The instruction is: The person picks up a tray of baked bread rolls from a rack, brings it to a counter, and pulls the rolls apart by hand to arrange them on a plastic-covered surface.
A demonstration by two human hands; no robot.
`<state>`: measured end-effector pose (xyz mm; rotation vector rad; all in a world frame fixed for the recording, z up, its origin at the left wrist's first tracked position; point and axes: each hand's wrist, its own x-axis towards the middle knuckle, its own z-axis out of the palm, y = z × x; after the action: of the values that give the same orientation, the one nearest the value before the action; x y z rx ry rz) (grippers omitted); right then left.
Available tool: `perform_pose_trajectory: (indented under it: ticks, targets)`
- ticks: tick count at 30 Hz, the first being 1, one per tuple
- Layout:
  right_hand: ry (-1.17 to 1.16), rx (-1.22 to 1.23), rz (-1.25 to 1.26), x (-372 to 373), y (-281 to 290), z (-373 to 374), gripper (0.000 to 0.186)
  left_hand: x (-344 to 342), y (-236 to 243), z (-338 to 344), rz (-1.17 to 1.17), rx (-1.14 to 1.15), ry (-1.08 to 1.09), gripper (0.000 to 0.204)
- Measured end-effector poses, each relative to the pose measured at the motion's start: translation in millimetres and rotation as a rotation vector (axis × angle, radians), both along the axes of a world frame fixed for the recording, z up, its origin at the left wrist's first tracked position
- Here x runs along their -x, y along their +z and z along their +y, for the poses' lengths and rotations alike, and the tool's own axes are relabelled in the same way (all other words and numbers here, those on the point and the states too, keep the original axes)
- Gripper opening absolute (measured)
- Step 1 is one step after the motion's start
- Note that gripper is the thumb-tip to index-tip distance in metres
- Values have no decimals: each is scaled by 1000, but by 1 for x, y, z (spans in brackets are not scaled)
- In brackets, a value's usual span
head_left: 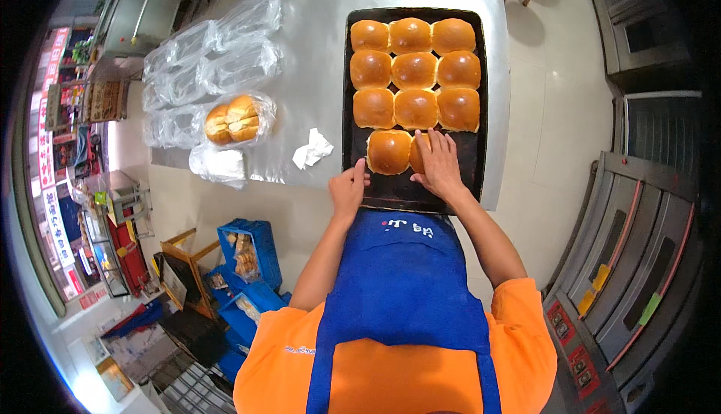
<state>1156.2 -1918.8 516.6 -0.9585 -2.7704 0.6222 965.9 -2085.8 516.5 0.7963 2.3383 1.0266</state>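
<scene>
A metal table [315,76] carries a black baking tray [405,192] at one o'clock. From the tray, clear plastic bags [214,57] lie toward half past nine, bagged bread [240,119] at nine. The left hand [348,191], at its seven o'clock, curls fingers by the rim, grip unclear; the right hand [441,166], at five, rests spread, unclenched fingers over a glazed bun [417,161], partly hiding it. Crumpled white paper [312,149] lies toward half past eight.

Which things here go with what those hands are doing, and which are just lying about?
Part of the work, it seems:
tray, left hand at its edge
buns, right hand on one
clear bags, probably

Apparently just lying about:
white scrap
blue crates
</scene>
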Motion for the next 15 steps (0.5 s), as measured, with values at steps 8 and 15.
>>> perform_pose_trajectory:
  ticks: [8,15]
  targets:
    - [97,45,-6,7,16,4,101,54,-14,116,228,-265,-49,22]
    - [-336,16,364,14,15,89,54,102,-23,201,409,-254,-144,37]
